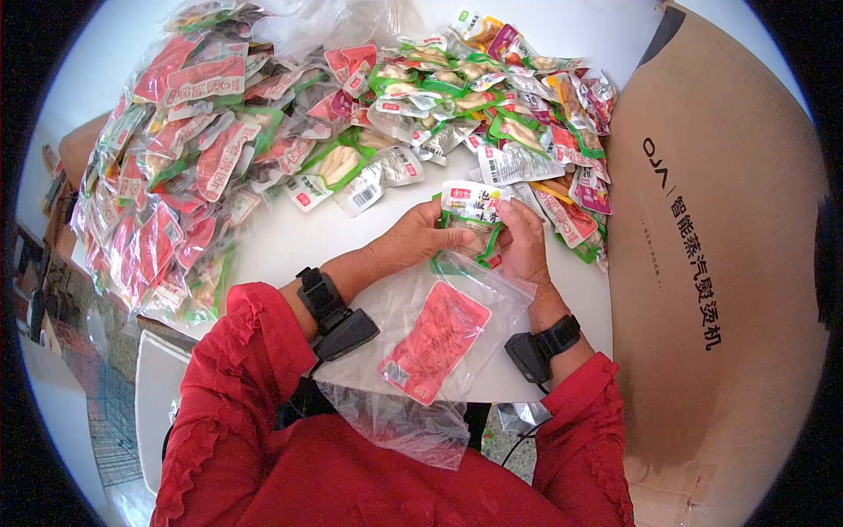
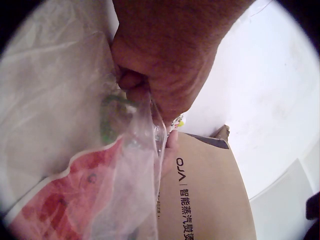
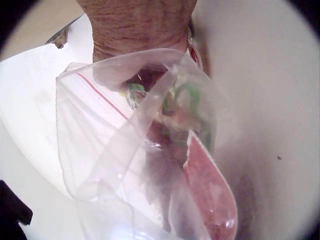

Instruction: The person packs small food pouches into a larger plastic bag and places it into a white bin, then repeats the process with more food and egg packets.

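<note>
A clear zip bag [image 1: 496,294] with a red packet [image 1: 436,341] inside lies at the table's near edge, its mouth toward the hands. Above that mouth the left hand [image 1: 411,237] pinches a green-edged white packet [image 1: 474,204] from the left side, thumb on top. The right hand [image 1: 525,246] grips the same packet at its right edge. In the left wrist view the bag film [image 2: 135,175] hangs beside the left hand [image 2: 155,75]. The right wrist view has the bag [image 3: 100,145] below the right hand [image 3: 142,55], partly covering the fingers.
A big heap of bagged red packets [image 1: 219,158] fills the table's left. Loose green, white and purple packets [image 1: 518,132] lie at the back. A tall cardboard box [image 1: 702,263] stands along the right side. Empty clear film [image 1: 395,426] hangs over the near edge.
</note>
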